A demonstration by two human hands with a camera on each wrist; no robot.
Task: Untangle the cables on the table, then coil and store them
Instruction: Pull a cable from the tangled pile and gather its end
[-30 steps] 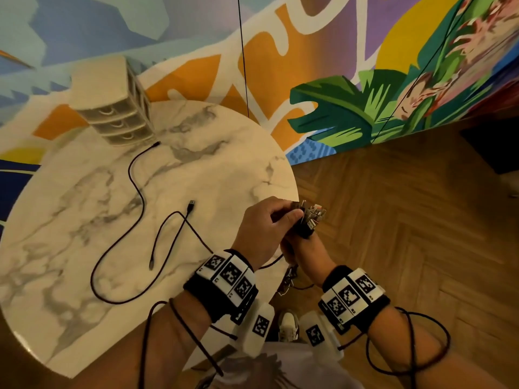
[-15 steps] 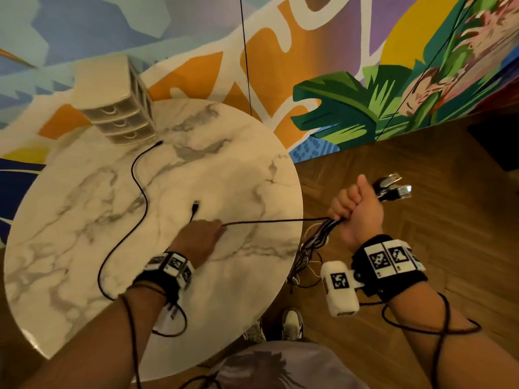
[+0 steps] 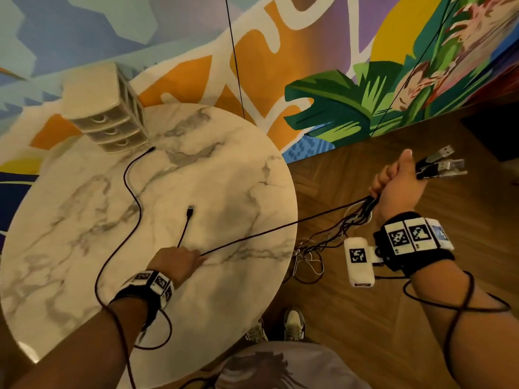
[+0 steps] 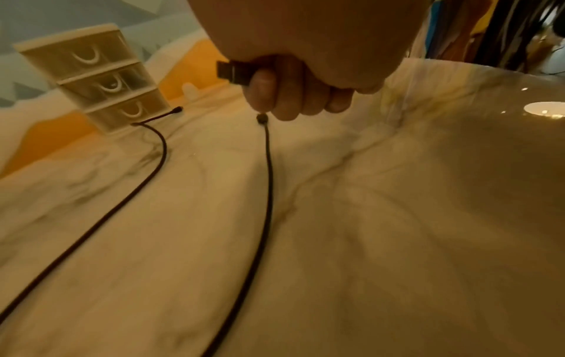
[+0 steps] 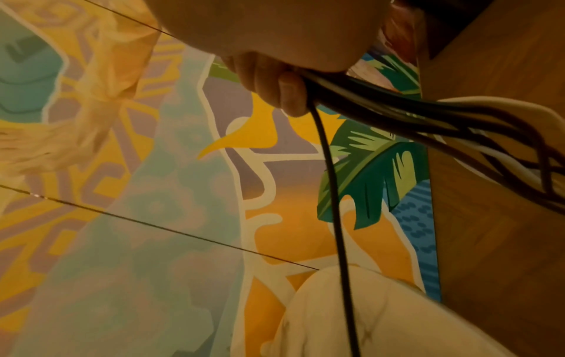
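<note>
mural (image 3: pixel 337 80) walls, parquet floor (image 3: pixel 421 318): lounge or studio.

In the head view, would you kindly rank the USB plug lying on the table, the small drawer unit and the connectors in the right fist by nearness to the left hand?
From the left hand:
1. USB plug, just beyond it on the table.
2. Drawer unit, at the table's far left edge.
3. Connectors, off the table, jutting from the right hand.

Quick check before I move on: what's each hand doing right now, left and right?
Left hand: fingers curled, pinching a black cable against the table.
Right hand: fisted around a bundle of cables, off the table's edge.
</note>
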